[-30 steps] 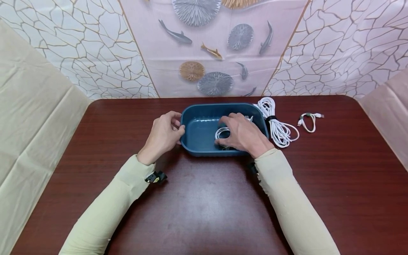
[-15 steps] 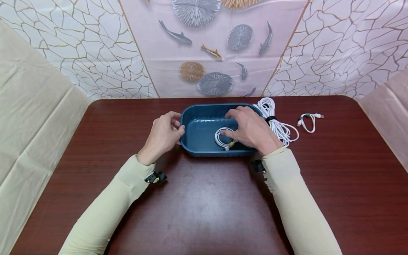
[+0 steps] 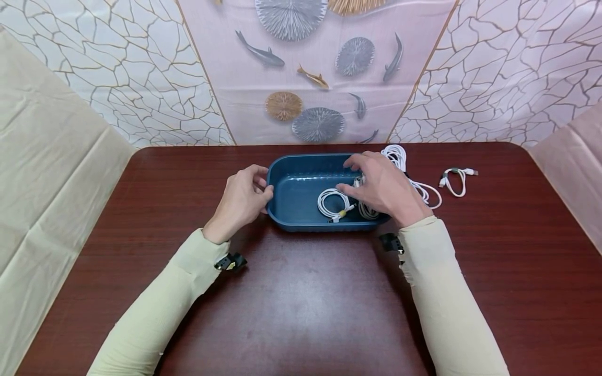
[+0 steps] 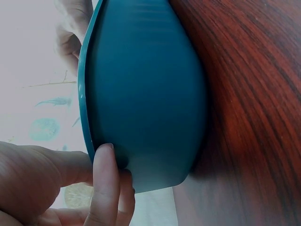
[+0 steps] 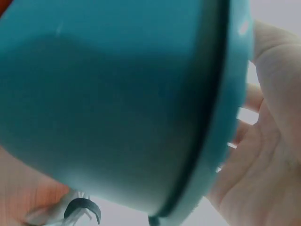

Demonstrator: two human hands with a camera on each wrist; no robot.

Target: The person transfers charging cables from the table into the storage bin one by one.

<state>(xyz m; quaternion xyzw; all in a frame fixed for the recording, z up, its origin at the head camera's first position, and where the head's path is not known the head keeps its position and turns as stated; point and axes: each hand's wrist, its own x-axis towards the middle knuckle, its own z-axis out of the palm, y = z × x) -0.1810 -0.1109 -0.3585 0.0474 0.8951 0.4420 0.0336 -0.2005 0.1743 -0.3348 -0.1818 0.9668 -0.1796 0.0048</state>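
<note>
A dark blue plastic bin (image 3: pixel 305 227) stands at the back of the table. My left hand (image 3: pixel 239 201) pinches its left rim; in the left wrist view the fingertips (image 4: pixel 104 165) lie against the outer wall. My right hand (image 3: pixel 383 185) hovers over the bin's right end, thumb and fingers spread apart with nothing between them. Inside the bin lies a white coiled cable (image 3: pixel 324 209) with a yellow tie. Beside it, a greyish coiled cable (image 3: pixel 367 211) is partly hidden beneath my right hand. The bin's wall fills most of the right wrist view.
Just right of the bin, a large bundle of white cable (image 3: pixel 395 155) with a black tie is partly covered by my right hand. Farther right lies a short white USB cable (image 3: pixel 463 184) with a green tie. Patterned cloth (image 3: pixel 320 125) rises behind the table (image 3: pixel 291 303).
My right hand has drawn back to the right and its fingers have spread, uncovering the white coil and part of the greyish one. My left hand stays on the rim.
</note>
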